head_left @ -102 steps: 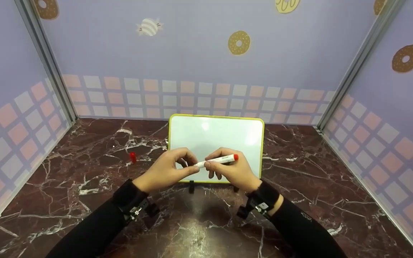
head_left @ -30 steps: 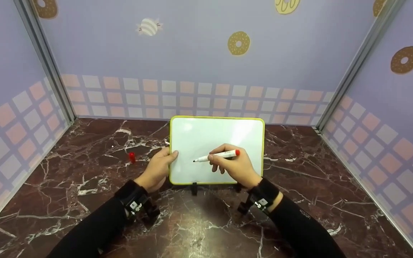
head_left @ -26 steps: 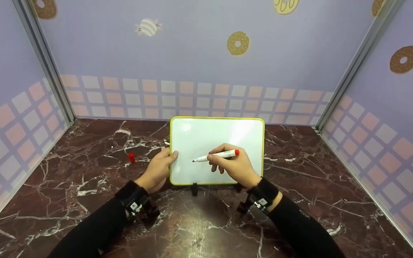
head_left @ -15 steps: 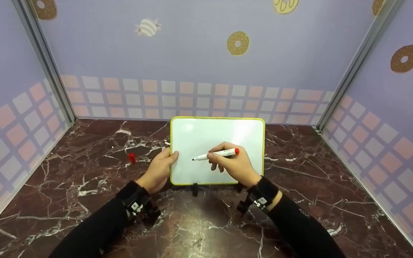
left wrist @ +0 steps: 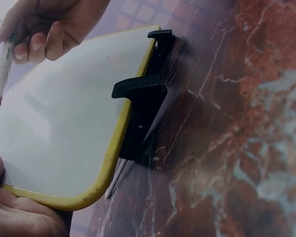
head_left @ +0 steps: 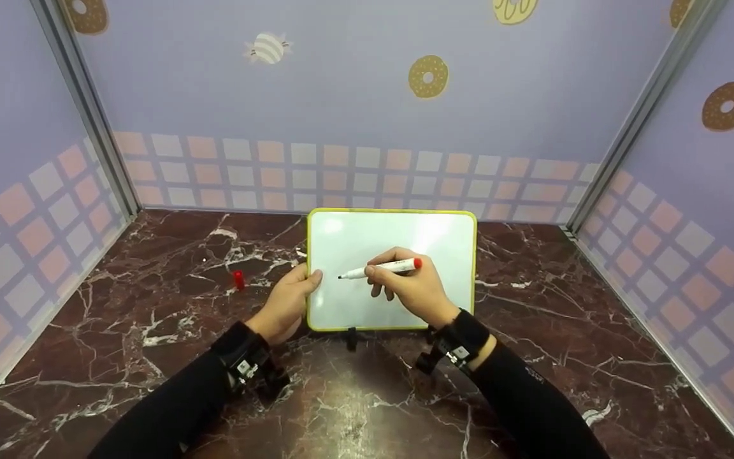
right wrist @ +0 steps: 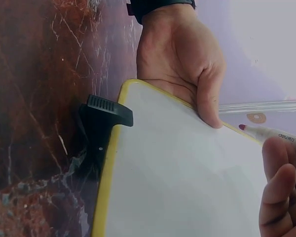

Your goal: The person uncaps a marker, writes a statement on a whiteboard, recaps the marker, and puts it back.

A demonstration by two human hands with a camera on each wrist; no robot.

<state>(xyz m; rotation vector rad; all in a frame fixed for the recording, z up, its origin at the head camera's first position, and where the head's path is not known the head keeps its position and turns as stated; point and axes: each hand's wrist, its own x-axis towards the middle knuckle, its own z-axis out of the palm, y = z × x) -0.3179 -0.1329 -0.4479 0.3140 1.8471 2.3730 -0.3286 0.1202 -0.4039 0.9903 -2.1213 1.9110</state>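
Note:
A small whiteboard [head_left: 367, 236] with a yellow frame stands tilted back on a black stand [left wrist: 145, 118]. My left hand [head_left: 287, 299] grips its left edge, thumb on the front and fingers behind, where they are partly hidden. In front of the board my right hand [head_left: 415, 287] holds a red-ended whiteboard marker [head_left: 389, 268] between thumb and fingers. The marker is uncapped, its tip toward the left part of the board. In both wrist views the tip looks dark red and seems just off the surface. I see no marks on the white face.
A red marker cap [head_left: 239, 279] lies on the dark marbled table [head_left: 169, 306], left of the board. Patterned lilac panels [head_left: 354, 95] wall in the back and both sides, with grey metal posts [head_left: 90, 108] at the corners.
From both hands at the marker, my left hand has moved to the board's left edge and grips it. Lately my right hand has raised the marker slightly, its tip a little higher on the board.

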